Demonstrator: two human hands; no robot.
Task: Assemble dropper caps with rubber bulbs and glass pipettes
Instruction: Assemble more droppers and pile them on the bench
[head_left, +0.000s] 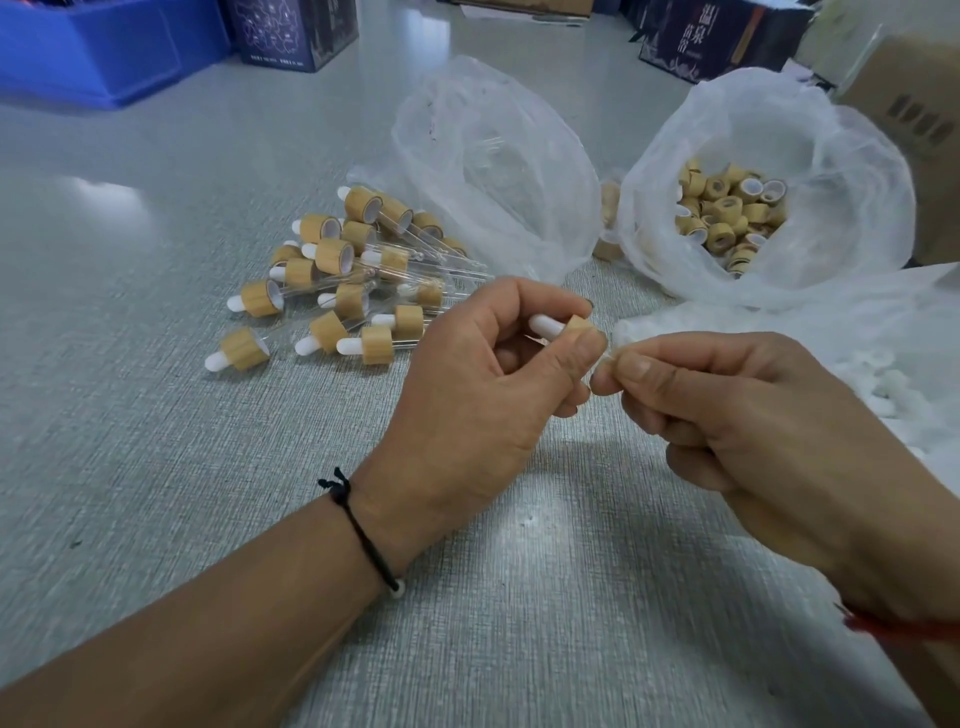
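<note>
Left hand (483, 374) pinches a wooden cap (579, 327) with white bulb (545, 327); right hand (737, 410) has fingers curled tight, pinching something too hidden to tell.

Two hands are in view, the left hand (483, 374) and the right hand (753, 415). Roughly eighteen finished droppers (337, 280) lie heaped on the tabletop (156, 467), though overlap blurs the count. Three plastic bags (498, 171), two dark printed boxes (291, 31), one blue bin (104, 47).

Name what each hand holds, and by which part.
The left hand pinches a dropper cap by its bamboo collar. The right hand pinches something small, too hidden to identify.
</note>
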